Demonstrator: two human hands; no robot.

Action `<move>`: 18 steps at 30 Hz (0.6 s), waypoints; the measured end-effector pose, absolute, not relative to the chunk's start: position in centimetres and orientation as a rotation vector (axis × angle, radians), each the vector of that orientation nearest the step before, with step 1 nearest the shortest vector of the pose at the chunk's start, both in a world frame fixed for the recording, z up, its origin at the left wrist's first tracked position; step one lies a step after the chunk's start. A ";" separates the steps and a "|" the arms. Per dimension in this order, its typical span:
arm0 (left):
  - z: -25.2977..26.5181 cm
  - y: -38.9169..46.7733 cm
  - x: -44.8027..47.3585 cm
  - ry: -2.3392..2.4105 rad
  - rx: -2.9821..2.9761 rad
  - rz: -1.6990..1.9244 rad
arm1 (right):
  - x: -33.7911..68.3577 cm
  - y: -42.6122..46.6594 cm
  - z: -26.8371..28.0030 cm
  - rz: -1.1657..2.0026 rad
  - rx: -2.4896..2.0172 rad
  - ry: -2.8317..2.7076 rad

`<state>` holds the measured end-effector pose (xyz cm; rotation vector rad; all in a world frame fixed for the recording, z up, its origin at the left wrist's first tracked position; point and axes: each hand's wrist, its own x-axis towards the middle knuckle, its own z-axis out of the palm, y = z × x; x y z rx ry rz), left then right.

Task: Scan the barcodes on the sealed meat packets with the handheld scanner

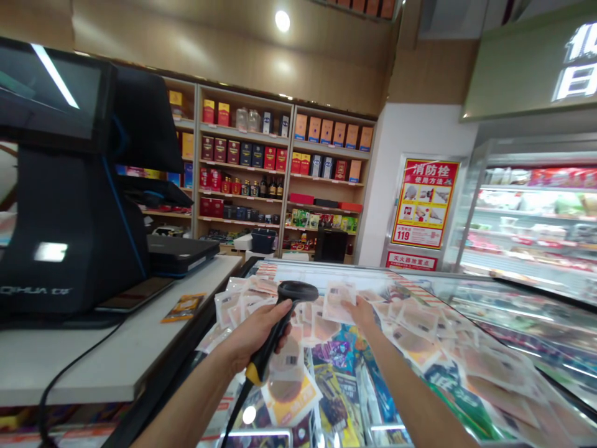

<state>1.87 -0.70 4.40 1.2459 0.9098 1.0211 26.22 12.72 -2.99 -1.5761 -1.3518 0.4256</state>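
My left hand (259, 330) is closed around the handle of a black barcode scanner (298, 290) with a yellow band near its base. A cable runs down from the grip. To the right, my right hand (361, 311) pinches the edge of a clear plastic packet (339, 301) with flat, pale brownish contents. The scanner head points toward this packet, a short gap between them. Many similar packets (415, 320) lie spread on the glass counter top around both hands. One packet with an orange label (293, 398) lies below the scanner.
A black checkout terminal (69, 218) stands on the white counter (84, 367) at left, with a phone-like dark slab (135, 295) and a small orange packet (184, 307). Shelves of boxes and bottles (242, 158) line the back wall. A lit display fridge (536, 218) is at right.
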 end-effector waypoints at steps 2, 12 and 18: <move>4.4 -0.5 1.4 0.940 1.214 1.066 | 25.1 13.1 -2.9 0.461 -1.569 -1.345; 3.9 -0.4 -1.1 1.093 1.126 1.137 | 18.3 14.8 -4.1 0.297 -1.583 -1.636; 3.7 -0.3 0.3 1.067 1.149 1.084 | 23.3 14.4 -4.6 0.130 -1.799 -1.657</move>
